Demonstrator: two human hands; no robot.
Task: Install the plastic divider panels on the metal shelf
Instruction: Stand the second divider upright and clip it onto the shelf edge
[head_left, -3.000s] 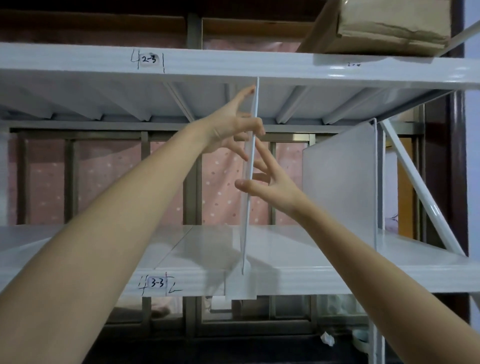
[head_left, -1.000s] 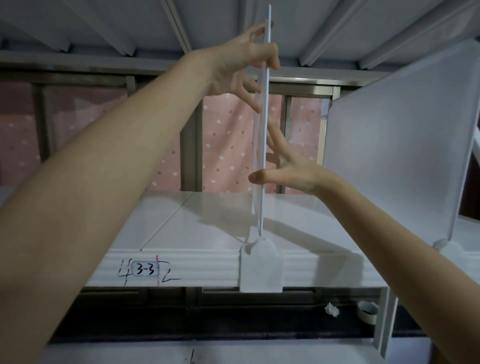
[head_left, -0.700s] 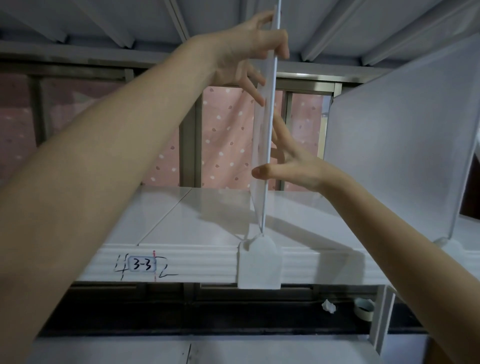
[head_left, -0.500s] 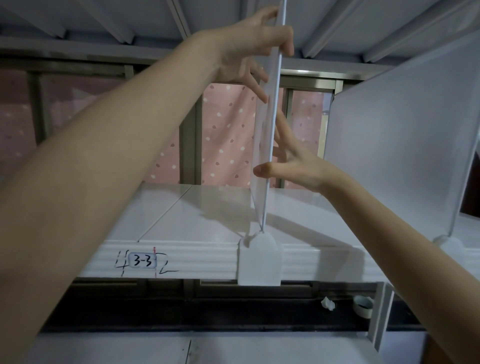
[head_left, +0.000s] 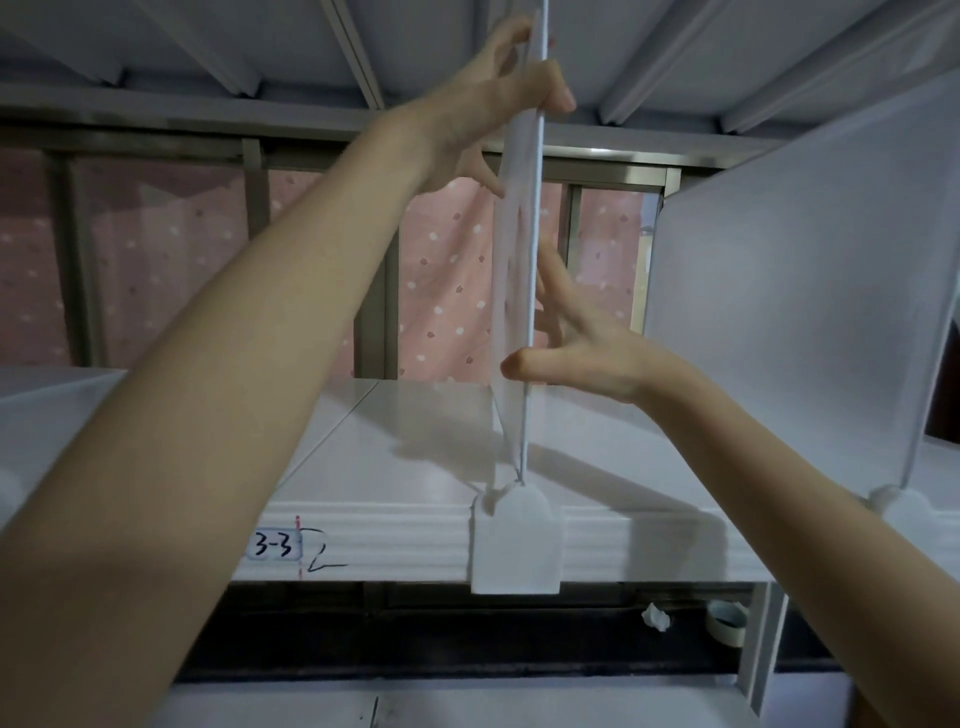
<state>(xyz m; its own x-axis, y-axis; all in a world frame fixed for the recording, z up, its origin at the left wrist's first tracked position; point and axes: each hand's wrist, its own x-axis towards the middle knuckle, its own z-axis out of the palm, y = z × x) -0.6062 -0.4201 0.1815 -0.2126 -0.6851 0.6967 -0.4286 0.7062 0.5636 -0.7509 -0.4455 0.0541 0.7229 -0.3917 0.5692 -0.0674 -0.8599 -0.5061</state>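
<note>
A thin translucent plastic divider panel (head_left: 514, 312) stands edge-on and upright on the white metal shelf (head_left: 415, 457). Its white foot tab (head_left: 514, 545) hangs over the shelf's front lip. My left hand (head_left: 488, 104) pinches the panel's front edge near the top, just under the upper shelf. My right hand (head_left: 576, 353) is lower, fingers spread straight against the panel's right face, thumb pointing across the front edge. A second divider panel (head_left: 800, 312) stands installed to the right, its foot tab (head_left: 898, 504) on the lip.
The underside of the upper shelf (head_left: 649, 47) with its ribs is close above my left hand. A label reading 3-3 (head_left: 275, 545) marks the front lip. A tape roll (head_left: 727, 621) and crumpled paper (head_left: 655, 617) lie on the level below. Pink dotted curtain behind.
The view tilted down from the upper shelf to the lower lip. My left hand slid slightly up the panel's edge; the panel tilted a little, its top leaning right. My right hand stayed on its side.
</note>
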